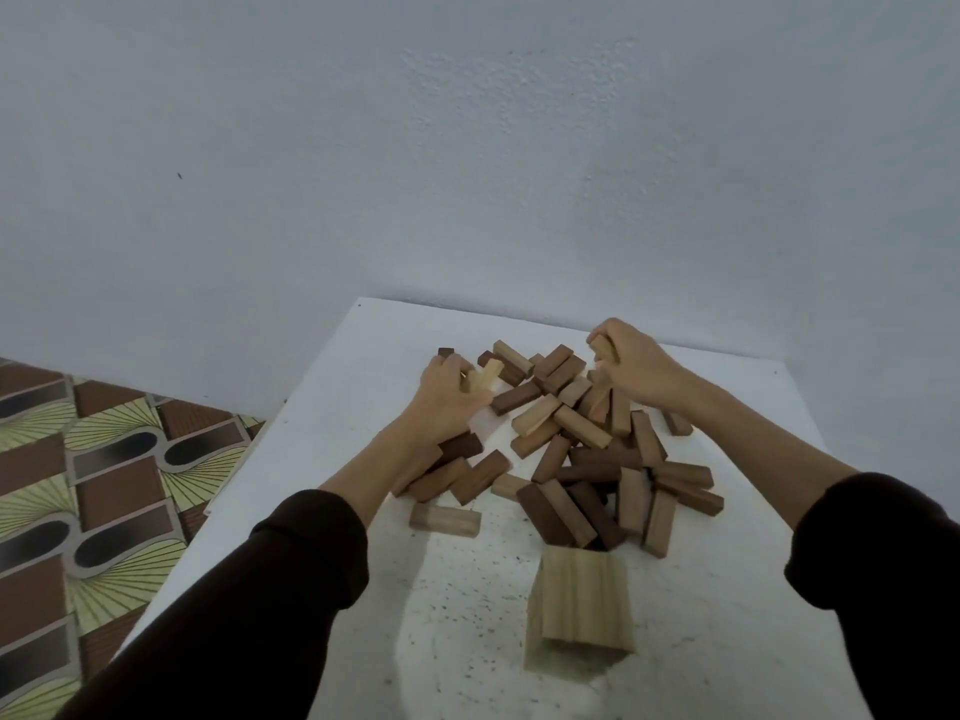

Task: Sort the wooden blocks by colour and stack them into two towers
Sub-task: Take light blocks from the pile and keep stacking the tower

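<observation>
A loose heap of several dark brown and light wooden blocks [576,449] lies across the middle of the white table [363,407]. My left hand [447,394] reaches over the heap's left side and holds a pale block [485,376] in its curled fingers. At the heap's far right, my right hand [631,363] grips a light block [602,348] by its end. Nearest me stands a short stack of pale blocks [579,610], set side by side. One pale block [444,520] lies alone, left of the heap.
The table stands against a pale blue wall [467,148]. Its left edge drops to a patterned tile floor [78,485]. Speckled bare tabletop lies around the pale stack and in front of the heap.
</observation>
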`<state>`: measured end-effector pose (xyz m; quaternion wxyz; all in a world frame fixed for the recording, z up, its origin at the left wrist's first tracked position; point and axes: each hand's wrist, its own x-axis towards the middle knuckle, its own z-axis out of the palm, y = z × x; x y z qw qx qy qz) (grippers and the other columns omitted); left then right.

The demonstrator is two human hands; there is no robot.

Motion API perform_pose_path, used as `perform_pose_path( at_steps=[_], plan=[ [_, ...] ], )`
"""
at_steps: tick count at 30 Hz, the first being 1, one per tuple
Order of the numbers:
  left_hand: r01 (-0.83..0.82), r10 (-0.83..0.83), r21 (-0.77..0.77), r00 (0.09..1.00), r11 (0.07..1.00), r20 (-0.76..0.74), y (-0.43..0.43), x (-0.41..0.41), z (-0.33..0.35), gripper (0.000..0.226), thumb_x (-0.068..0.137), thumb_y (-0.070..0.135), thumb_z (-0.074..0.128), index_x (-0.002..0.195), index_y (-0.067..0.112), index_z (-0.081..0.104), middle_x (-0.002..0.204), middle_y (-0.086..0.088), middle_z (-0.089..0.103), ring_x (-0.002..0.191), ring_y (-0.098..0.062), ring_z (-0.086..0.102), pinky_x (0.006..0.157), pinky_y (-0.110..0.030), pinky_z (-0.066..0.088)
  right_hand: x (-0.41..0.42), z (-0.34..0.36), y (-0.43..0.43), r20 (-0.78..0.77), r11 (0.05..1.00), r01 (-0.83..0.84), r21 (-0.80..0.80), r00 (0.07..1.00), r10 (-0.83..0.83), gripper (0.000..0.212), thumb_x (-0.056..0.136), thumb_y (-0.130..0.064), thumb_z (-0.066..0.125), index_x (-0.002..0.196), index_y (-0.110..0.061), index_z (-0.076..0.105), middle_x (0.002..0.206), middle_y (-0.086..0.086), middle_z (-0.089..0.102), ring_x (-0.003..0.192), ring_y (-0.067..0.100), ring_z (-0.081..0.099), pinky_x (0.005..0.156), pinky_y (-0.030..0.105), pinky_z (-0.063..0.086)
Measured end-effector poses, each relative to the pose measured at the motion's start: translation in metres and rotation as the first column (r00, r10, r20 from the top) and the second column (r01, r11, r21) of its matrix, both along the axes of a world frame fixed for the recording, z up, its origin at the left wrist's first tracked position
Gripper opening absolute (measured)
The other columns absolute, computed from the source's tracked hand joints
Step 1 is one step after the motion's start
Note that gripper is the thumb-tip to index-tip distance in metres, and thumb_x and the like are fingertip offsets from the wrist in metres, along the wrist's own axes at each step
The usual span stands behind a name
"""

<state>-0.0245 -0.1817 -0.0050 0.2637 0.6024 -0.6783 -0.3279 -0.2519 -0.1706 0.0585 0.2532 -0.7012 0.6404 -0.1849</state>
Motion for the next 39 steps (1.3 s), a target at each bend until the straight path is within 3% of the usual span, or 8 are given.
perform_pose_path(
  at_steps=[3,7,13,18,24,28,32,39],
  plan=[
    [-0.038,0.035,-0.049,0.996,0.998,-0.078,0.019,0.011,0.007,0.021,0.087,0.021,0.063,0.099,0.004,0.058,0.083,0.001,0.05,0.069,-0.01,0.047,0.054,-0.01,0.038,-0.004,0.02,0.024,0.092,0.999,0.053,0.005,0.994,-0.053,0.02,0.093,-0.007,0.046,0.113,-0.01,0.05,0.1,0.008,0.054,0.074,0.015,0.053,0.067,0.028,0.044],
    [-0.042,0.034,-0.07,0.993,0.997,-0.112,0.048,0.024,0.014,0.031,0.088,0.021,0.062,0.116,0.01,0.055,0.109,-0.001,0.053,0.078,-0.004,0.05,0.061,-0.007,0.04,0.009,0.039,0.054,0.081,0.997,0.062,0.039,0.995,-0.065,0.029,0.098,-0.013,0.038,0.113,0.009,0.05,0.093,0.027,0.051,0.067,0.014,0.045,0.071,0.039,0.044],
    [-0.029,0.021,-0.067,0.992,0.997,-0.126,0.091,0.037,0.023,0.039,0.084,0.018,0.064,0.121,0.012,0.053,0.115,-0.004,0.051,0.085,-0.011,0.05,0.065,-0.012,0.038,0.051,0.073,0.104,0.222,0.999,0.017,0.036,0.975,-0.024,0.016,0.097,-0.022,0.049,0.105,-0.014,0.06,0.08,0.002,0.059,0.065,0.012,0.058,0.068,0.024,0.047],
    [0.036,-0.046,-0.07,0.988,0.997,-0.146,0.118,0.054,0.016,0.042,0.073,0.026,0.068,0.112,0.015,0.057,0.112,-0.004,0.053,0.081,-0.006,0.05,0.064,-0.012,0.037,0.093,0.1,0.149,0.328,1.0,0.006,-0.025,0.945,0.003,0.013,0.084,-0.002,0.058,0.091,-0.01,0.066,0.07,-0.008,0.059,0.063,0.005,0.059,0.055,0.01,0.044],
    [0.083,-0.091,-0.069,0.989,0.994,-0.117,0.14,0.071,0.002,0.029,0.072,0.021,0.074,0.067,0.029,0.046,0.072,0.011,0.045,0.056,0.001,0.042,0.052,-0.007,0.032,0.159,0.075,0.206,0.389,0.998,-0.067,0.017,0.92,0.055,0.021,0.085,-0.003,0.053,0.098,-0.019,0.059,0.084,0.0,0.06,0.074,0.015,0.062,0.066,0.03,0.054],
    [0.02,-0.029,-0.084,0.993,0.996,-0.113,0.152,0.082,-0.011,0.008,0.079,0.016,0.058,0.083,0.02,0.053,0.083,0.004,0.05,0.07,-0.007,0.045,0.064,-0.01,0.037,0.19,0.015,0.223,0.372,0.993,-0.025,0.119,0.928,-0.021,0.017,0.09,-0.005,0.047,0.1,-0.017,0.054,0.078,-0.006,0.047,0.078,0.015,0.058,0.059,0.022,0.046],
    [-0.035,0.032,-0.07,0.998,0.997,-0.05,0.157,0.093,-0.027,0.032,0.072,0.01,0.076,0.097,0.007,0.056,0.092,-0.004,0.055,0.077,-0.015,0.05,0.064,-0.016,0.04,0.197,-0.036,0.21,0.31,0.979,0.141,0.146,0.933,-0.181,0.016,0.095,-0.007,0.043,0.106,-0.013,0.053,0.074,-0.009,0.044,0.064,0.003,0.043,0.05,0.017,0.035],
    [-0.061,0.061,-0.063,0.998,0.996,0.012,0.164,0.097,-0.048,0.035,0.075,0.012,0.07,0.106,0.012,0.054,0.104,0.0,0.045,0.103,-0.022,0.043,0.082,-0.024,0.04,0.192,-0.076,0.187,0.217,0.924,0.328,0.194,0.905,-0.367,0.027,0.096,-0.011,0.046,0.122,-0.008,0.047,0.114,0.005,0.05,0.08,0.011,0.049,0.053,0.017,0.035]
  ],
)
